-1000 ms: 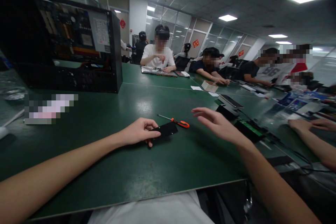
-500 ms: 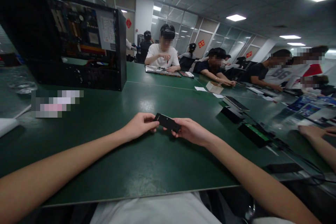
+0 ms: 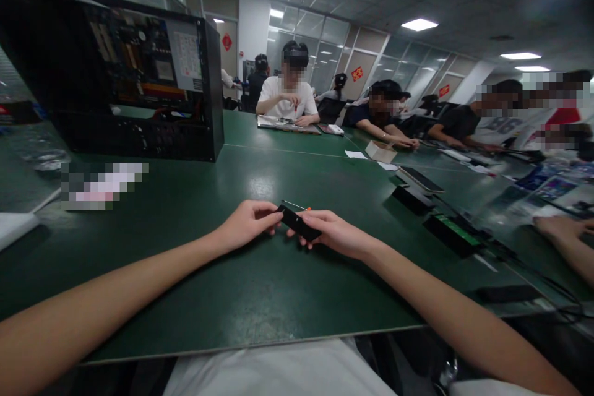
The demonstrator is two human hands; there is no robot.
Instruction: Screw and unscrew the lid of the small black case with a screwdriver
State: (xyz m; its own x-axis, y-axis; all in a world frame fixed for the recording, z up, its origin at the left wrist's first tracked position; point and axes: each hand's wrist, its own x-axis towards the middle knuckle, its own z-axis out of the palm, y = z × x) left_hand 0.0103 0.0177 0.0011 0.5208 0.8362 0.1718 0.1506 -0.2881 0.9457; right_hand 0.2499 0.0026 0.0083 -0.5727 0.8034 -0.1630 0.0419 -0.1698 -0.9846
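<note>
Both hands hold a small, flat, black rectangular case (image 3: 297, 223) just above the green tabletop; its exact kind does not show. My left hand (image 3: 247, 224) pinches the case's left end between thumb and fingers. Wrapped around the right end is my right hand (image 3: 342, 232), its thumb on top and fingertips curled below. Just behind the case shows a thin metal shaft with an orange end, which looks like a screwdriver (image 3: 293, 204). Most of its handle is hidden by my right hand, and I cannot tell whether it is held or lying on the table.
An open black computer case (image 3: 213, 93) stands at the left on the green table (image 3: 185, 297). To the right are a black box with a green panel (image 3: 452, 234), cables, a notebook (image 3: 421, 179) and a small carton (image 3: 380, 151). Across the table a person (image 3: 288, 90) works; other people sit at right.
The black case has tilted slightly, its right end lower. The thin shaft and orange end behind it have come into view. Both hands keep their hold.
</note>
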